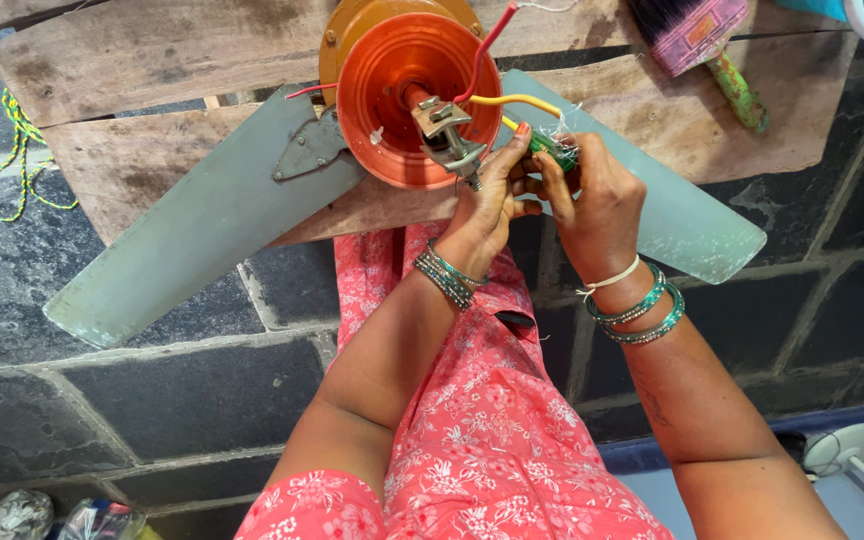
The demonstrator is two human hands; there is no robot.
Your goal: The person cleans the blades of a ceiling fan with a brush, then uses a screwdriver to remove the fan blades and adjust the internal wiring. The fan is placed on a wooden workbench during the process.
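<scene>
**Both hands on a small green tool at the fan hub**

A grey fan blade lies on the wooden tabletop, pointing down-left. The orange fan motor faces the camera. The left hand pinches the green screwdriver, whose long axis runs from upper left to lower right, between both hands. The right hand grips its other end. A yellow wire passes just above.

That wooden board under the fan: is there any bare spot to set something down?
Yes: bare board left of the orange motor cup, above the left blade, and a patch between the brush and right blade. It is crowded where the left hand and right hand meet the wires.
</scene>
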